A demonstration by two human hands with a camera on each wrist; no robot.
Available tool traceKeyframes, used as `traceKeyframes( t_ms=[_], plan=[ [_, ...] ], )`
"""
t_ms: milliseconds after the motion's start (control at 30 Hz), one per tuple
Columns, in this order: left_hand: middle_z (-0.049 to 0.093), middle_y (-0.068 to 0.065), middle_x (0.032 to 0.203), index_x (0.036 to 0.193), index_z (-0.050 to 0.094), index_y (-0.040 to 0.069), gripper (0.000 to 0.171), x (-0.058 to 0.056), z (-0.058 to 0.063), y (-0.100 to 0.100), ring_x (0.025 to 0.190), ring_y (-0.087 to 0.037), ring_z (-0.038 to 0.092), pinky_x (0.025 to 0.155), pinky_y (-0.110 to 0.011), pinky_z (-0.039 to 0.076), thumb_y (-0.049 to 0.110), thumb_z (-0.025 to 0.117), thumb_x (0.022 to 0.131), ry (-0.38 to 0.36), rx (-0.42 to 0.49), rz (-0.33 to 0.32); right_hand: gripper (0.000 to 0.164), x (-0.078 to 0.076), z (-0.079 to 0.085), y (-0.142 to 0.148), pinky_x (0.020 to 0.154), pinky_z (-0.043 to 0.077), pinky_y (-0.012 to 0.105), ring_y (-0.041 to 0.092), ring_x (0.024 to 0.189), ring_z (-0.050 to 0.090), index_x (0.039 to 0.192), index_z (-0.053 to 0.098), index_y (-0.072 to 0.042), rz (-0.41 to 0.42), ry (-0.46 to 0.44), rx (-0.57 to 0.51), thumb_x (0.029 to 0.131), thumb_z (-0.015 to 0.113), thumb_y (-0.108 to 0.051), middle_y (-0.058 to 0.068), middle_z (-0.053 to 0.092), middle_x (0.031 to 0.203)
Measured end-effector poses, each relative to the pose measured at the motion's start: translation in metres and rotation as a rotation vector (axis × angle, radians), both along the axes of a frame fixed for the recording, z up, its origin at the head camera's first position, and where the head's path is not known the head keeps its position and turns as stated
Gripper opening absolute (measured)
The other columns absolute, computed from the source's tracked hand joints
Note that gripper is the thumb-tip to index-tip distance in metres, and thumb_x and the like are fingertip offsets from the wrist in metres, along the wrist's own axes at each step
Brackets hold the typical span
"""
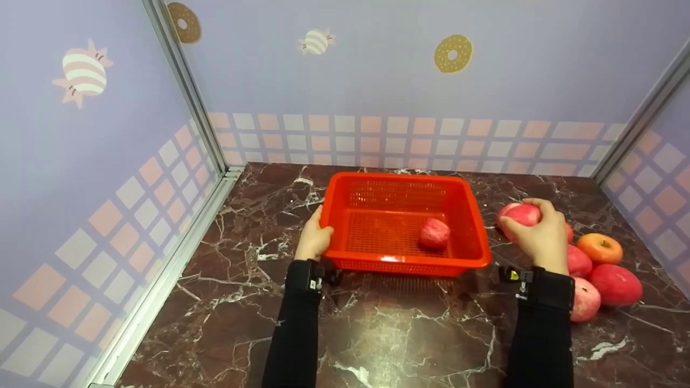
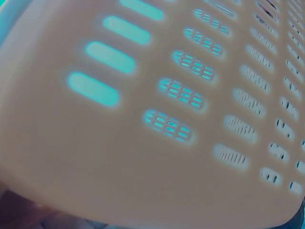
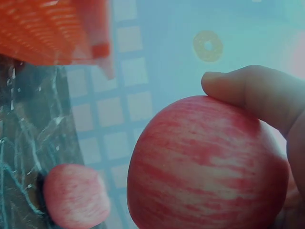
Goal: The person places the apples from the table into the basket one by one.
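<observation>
A red mesh basket (image 1: 345, 186) stands in the middle of the dark marble table. One pink-red apple (image 1: 434, 233) lies inside it near the right wall. My left hand (image 1: 318, 229) grips the basket's left rim; in the left wrist view the basket's slotted wall (image 2: 143, 157) fills the frame, blurred. My right hand (image 1: 531, 221) is just right of the basket and holds a pink-striped apple (image 1: 521, 214) from above. The right wrist view shows that apple (image 3: 205, 167) close up with a fingertip (image 3: 252, 93) curled over it, and the basket (image 3: 47, 28) at upper left.
Several more apples lie at the right: an orange one (image 1: 600, 248), a big red one (image 1: 615, 284), one by my sleeve (image 1: 586, 299). Another apple (image 3: 74, 195) shows low in the right wrist view. Tiled walls close the left, back and right.
</observation>
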State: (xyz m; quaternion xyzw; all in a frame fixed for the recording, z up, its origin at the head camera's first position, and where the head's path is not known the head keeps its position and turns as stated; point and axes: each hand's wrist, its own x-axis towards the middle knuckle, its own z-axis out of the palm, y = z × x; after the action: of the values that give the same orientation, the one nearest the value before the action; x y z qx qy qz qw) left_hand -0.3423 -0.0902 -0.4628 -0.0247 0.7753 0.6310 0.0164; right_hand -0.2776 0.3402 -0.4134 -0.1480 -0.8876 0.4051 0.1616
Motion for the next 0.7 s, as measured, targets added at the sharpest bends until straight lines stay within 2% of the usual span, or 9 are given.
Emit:
traceKeyframes(
  t_ms=[233,400,567,700],
  plan=[
    [0.031,-0.020,0.167,0.164,0.020,0.002,0.079,0.001,0.000,0.001,0.145,-0.035,0.043,0.118,-0.047,0.041,-0.010,0.046,0.090,0.005,0.002,0.004,0.071,-0.008,0.030,-0.011,0.105,0.045,0.065,0.048,0.125,0.050,0.147,0.051,-0.011,0.036,0.049,0.043,0.088,0.078,-0.039,0.033,0.045,0.140],
    [0.032,-0.020,0.166,0.163,0.021,0.002,0.078,0.000,-0.001,0.000,0.146,-0.035,0.042,0.120,-0.046,0.039,-0.010,0.046,0.090,0.015,-0.005,0.004,0.068,-0.021,0.051,-0.031,0.102,0.049,0.063,0.045,0.122,0.050,0.145,0.052,-0.009,0.101,0.093,0.054,0.087,0.079,-0.033,0.032,0.046,0.136],
    [0.030,-0.020,0.167,0.164,0.021,0.001,0.078,0.001,0.000,0.000,0.149,-0.034,0.038,0.122,-0.046,0.036,-0.009,0.046,0.091,0.013,-0.011,0.004,0.065,-0.035,0.058,-0.057,0.099,0.050,0.060,0.043,0.120,0.051,0.142,0.055,-0.009,0.185,0.113,0.073,0.086,0.080,-0.031,0.030,0.049,0.136],
    [0.029,-0.019,0.168,0.164,0.020,0.003,0.078,0.001,0.001,0.001,0.149,-0.035,0.039,0.120,-0.046,0.038,-0.009,0.046,0.091,0.003,-0.006,0.000,0.063,-0.047,0.060,-0.079,0.098,0.050,0.058,0.043,0.117,0.052,0.140,0.056,-0.010,0.249,0.119,0.080,0.085,0.081,-0.029,0.029,0.050,0.135]
  ],
)
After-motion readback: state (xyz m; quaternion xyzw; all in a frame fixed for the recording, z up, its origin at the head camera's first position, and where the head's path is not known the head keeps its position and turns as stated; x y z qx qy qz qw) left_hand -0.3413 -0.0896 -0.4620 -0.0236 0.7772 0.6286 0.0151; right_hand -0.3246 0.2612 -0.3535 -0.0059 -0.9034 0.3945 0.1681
